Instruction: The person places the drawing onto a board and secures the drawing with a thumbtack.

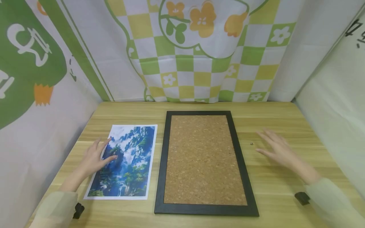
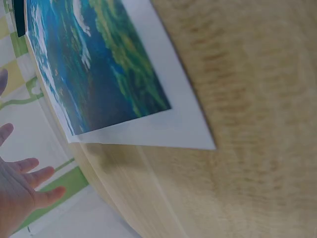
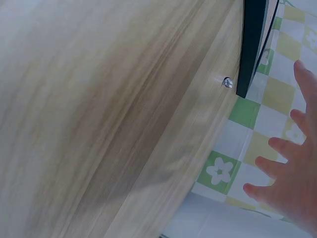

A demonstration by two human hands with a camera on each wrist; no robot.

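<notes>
On the wooden table there lies a printed picture, placed in the left part, nearer to the left edge than to the right edge. It shows blue mountains, clouds and green trees, and it has a white border all around. The left hand is over the left side of this picture; its fingers are apart and grip nothing, and in the left wrist view they are raised above the paper. Just beside the picture, in the middle of the table, a cork board lies flat in a black frame, with its short far side near the far edge of the table. To the right of the frame there is a small shiny metal piece, on the side of the right edge. The right hand is near to this piece, a little blurred in the head view, also raised, with the fingers apart and holding nothing. Behind the far edge hangs a cloth with green and yellow squares and white flowers.
</notes>
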